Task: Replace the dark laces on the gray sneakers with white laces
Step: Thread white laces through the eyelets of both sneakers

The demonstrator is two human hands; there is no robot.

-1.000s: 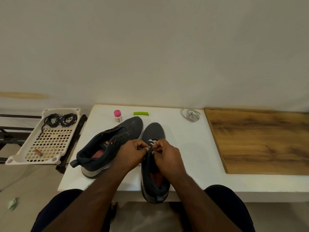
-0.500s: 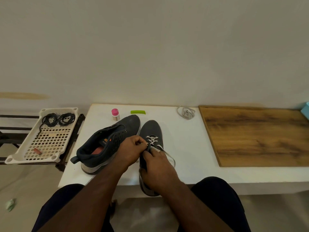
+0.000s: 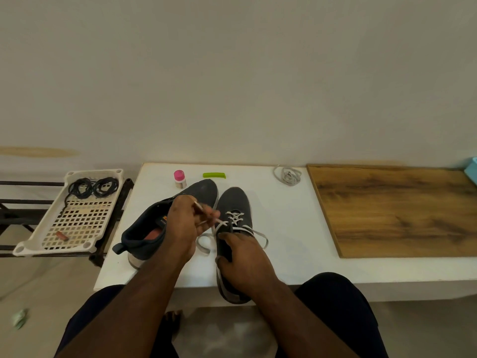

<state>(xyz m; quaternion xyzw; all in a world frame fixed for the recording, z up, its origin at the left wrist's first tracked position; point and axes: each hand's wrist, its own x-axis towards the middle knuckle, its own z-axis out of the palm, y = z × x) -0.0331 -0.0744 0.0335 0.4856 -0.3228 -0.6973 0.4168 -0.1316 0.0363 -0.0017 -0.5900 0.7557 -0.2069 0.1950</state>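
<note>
Since a moment ago, left hand is pulling the white lace end up and leftward, pinching it, while right hand is gripping the right sneaker on the worktop. Lacing is partly done; next eyelet probably needs threading.

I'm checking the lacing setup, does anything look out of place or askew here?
Mostly tidy. The left sneaker lies tipped on its side with no laces, while the right sneaker sits upright, partly laced in white. A crumpled scrap lies on the floor at lower left.
</note>
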